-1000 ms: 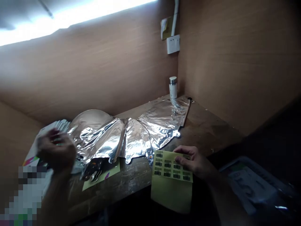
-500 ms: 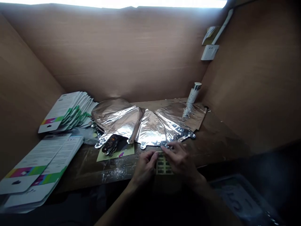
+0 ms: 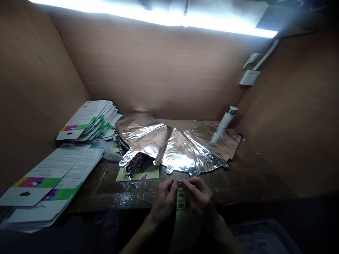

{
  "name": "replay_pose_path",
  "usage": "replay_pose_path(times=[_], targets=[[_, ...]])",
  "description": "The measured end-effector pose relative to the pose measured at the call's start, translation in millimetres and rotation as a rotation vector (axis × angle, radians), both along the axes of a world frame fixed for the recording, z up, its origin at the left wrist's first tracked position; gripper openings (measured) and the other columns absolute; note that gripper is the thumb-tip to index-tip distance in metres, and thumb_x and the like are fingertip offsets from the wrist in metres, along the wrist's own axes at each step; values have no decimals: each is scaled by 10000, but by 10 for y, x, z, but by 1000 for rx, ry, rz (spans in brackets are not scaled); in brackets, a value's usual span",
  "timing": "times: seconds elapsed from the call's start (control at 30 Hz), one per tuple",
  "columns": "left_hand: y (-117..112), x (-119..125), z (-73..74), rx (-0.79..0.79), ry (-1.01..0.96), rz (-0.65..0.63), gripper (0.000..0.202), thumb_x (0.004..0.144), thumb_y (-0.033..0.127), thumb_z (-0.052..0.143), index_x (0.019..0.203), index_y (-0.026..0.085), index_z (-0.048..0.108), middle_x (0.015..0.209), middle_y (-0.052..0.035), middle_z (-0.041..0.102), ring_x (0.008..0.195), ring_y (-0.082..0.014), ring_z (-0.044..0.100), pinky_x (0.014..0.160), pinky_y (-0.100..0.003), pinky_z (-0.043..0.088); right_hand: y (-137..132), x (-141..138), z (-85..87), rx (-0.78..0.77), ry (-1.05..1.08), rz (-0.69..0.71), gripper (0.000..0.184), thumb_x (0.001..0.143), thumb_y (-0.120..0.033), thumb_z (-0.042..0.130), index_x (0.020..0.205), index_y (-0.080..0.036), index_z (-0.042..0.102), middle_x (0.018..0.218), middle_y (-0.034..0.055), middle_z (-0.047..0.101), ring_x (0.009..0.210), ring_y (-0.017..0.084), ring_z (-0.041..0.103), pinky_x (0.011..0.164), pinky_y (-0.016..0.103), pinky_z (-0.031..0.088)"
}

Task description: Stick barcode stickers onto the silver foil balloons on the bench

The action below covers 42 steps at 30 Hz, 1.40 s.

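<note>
My left hand (image 3: 164, 197) is narrowed to a pinch, thumb and fingers holding the edge of a thin yellow label sheet (image 3: 181, 201), which stands upright between my two hands, in front of the bench (image 3: 97, 192). My right hand (image 3: 200, 197) has its fingertips drawn narrow against the sheet's upper right; I cannot tell whether they close on it. Small rectangular labels with dark printing run down the strip I can see, while the plain lower part hangs into shadow. Just beyond my fingers spreads a shiny, creased foil sheet (image 3: 180, 150), fan-shaped, with rounded tabs along its near edge. By its left part, a dark, crumpled glossy bundle (image 3: 134, 165) lies on a flat yellow paper (image 3: 153, 173). The bench top is dark and scuffed. On the left, smooth white printed cards with colour bands lie in a fanned rear stack (image 3: 75, 118) and a nearer stack (image 3: 63, 176), a crinkled clear plastic bag (image 3: 107, 148) beside them. A white cylindrical bottle (image 3: 225, 121) with a metallic cap stands behind the foil's right part, close to the wooden wall (image 3: 159, 70).
</note>
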<state>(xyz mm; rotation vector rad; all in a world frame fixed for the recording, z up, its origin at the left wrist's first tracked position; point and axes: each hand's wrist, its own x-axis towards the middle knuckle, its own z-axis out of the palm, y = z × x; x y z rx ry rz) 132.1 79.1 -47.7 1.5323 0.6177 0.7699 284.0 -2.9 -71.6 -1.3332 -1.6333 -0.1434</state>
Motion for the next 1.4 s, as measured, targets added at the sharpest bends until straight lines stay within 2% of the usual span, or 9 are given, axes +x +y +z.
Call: replay_pose_path(times=[0.23, 0.33, 0.4, 0.57, 0.73, 0.8, 0.93, 1.2, 1.4], targets=[[92, -85, -94, -6, 86, 71, 467, 980, 544, 482, 753, 144, 565, 695, -29, 543, 658, -145, 483, 604, -245, 387, -66, -26, -35, 10, 102, -63, 134, 954, -149, 533, 1010, -188, 648, 891, 71, 600, 773, 168, 595, 684, 298, 503], [168, -191, -122, 31, 180, 163, 470, 959, 561, 503, 732, 153, 558, 669, -25, 528, 642, -151, 480, 574, -239, 366, -12, 289, 201, -235, 332, -173, 188, 987, -314, 531, 901, -172, 619, 809, 52, 617, 705, 162, 574, 643, 292, 469], [199, -250, -156, 39, 218, 155, 473, 954, 569, 501, 738, 154, 572, 660, -23, 521, 634, -151, 474, 563, -235, 359, 121, 593, 365, -513, 365, -65, 272, 980, -394, 547, 890, -153, 639, 798, 42, 650, 713, 159, 590, 652, 276, 469], [197, -307, -243, 58, 278, 71, 488, 954, 581, 493, 725, 157, 569, 639, -14, 500, 608, -148, 463, 543, -230, 346, 518, 1086, 477, -747, 14, 8, 309, 884, -426, 683, 777, -136, 666, 720, 27, 648, 681, 151, 579, 638, 248, 417], [151, -334, -201, 77, 343, 101, 495, 961, 579, 479, 724, 155, 576, 636, -17, 520, 603, -153, 482, 549, -241, 353, 341, 927, 414, -586, -32, -269, 313, 909, -440, 667, 985, -137, 672, 915, 110, 669, 843, 216, 592, 750, 303, 425], [117, -280, -117, 98, 355, 98, 489, 969, 567, 474, 732, 154, 584, 639, -16, 527, 601, -150, 483, 553, -243, 353, 74, 781, 376, -559, 145, -193, 383, 918, -484, 649, 1085, -139, 661, 956, 97, 665, 850, 204, 596, 760, 296, 450], [148, 169, 118, 111, 328, -64, 457, 987, 537, 461, 776, 160, 609, 704, -23, 584, 634, -152, 523, 584, -246, 388, -551, 649, 255, -760, 618, 239, 369, 929, -512, 628, 989, -150, 667, 853, 27, 633, 744, 148, 572, 634, 230, 439], [571, 2123, 140, 769, 643, -182, 319, 810, 456, 750, 868, 158, 654, 970, -123, 676, 943, -262, 591, 795, -322, 405, -1242, 1146, 115, -758, 685, 80, 323, 917, -485, 656, 855, -170, 688, 857, 33, 635, 912, 197, 572, 795, 265, 437], [778, 2515, 73, 715, 734, -251, 254, 891, 321, 606, 701, 155, 625, 733, -86, 638, 693, -192, 535, 666, -298, 329, -1205, 1404, 41, -623, 823, 113, 345, 942, -478, 625, 836, -152, 662, 795, 22, 627, 795, 159, 578, 695, 235, 430]])
